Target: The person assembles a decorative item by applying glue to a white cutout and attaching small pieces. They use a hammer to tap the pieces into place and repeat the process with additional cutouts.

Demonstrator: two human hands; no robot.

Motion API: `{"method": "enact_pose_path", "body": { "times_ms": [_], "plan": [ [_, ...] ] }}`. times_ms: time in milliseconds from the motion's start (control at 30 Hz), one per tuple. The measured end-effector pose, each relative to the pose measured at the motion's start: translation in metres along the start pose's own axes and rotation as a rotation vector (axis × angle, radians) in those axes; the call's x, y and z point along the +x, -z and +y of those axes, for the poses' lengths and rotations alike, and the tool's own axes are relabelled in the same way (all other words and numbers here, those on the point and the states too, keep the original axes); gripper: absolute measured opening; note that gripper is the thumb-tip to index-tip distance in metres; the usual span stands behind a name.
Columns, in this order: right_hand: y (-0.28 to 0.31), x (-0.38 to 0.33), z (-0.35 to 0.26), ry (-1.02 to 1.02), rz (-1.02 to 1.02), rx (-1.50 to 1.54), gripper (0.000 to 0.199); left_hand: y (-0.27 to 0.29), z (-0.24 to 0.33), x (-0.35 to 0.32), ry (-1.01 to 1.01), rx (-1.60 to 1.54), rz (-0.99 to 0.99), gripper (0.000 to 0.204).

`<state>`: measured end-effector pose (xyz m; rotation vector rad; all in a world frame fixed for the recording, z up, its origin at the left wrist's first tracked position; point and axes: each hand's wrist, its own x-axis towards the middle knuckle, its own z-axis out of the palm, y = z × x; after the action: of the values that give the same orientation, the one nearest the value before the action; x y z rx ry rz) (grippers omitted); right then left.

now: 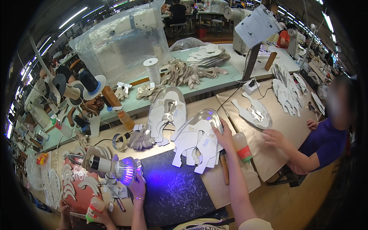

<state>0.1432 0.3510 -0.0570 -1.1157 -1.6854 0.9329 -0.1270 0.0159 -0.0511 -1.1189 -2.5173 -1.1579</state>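
My left hand [138, 188] is raised against the rim of a lamp [125, 171] glowing violet. Its fingers are partly hidden there and look closed; a pale grey edge shows above them, too unclear to name. My right hand [225, 135] grips the right edge of a clear plastic template [210, 113]. White shoe-upper pieces [199, 142] lie on that template, their strips pointing toward me. Beyond it to the left rests a second template [182, 100] bearing white pieces [167, 117] and a small silvery patterned part.
A dark mat [176, 191] lies before me, lit violet. Right of my forearm is a glue bottle [242, 145]; a wooden-handled tool [224, 168] lies left of it. A co-worker's hand [105, 218] holds another bottle [94, 209] at lower left. Another person [326, 142] sits at right.
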Motion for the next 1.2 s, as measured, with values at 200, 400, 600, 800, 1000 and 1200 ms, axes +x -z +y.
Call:
{"method": "enact_pose_path", "body": {
  "times_ms": [200,400,600,800,1000,1200],
  "plan": [
    [0.003,-0.001,-0.004,-0.046,-0.018,-0.018,0.062,-0.002,-0.003,0.000,-0.016,-0.011,0.003,0.035],
    [0.000,-0.001,-0.003,0.015,0.023,-0.048,0.061,0.007,0.004,0.002,0.003,-0.073,-0.057,0.034],
    [0.001,0.000,0.000,-0.035,0.018,-0.084,0.061,0.005,0.004,0.004,-0.037,-0.128,-0.039,0.035],
    [0.000,0.001,0.005,-0.030,0.003,-0.032,0.063,-0.003,-0.014,-0.002,0.017,0.022,-0.070,0.037],
    [0.000,0.003,0.008,-0.013,-0.014,0.013,0.062,-0.003,-0.007,0.002,-0.022,-0.166,0.015,0.039],
    [0.000,-0.002,0.007,0.168,0.011,-0.292,0.057,0.000,0.004,0.009,-0.001,-0.263,0.027,0.041]
  ]
}}
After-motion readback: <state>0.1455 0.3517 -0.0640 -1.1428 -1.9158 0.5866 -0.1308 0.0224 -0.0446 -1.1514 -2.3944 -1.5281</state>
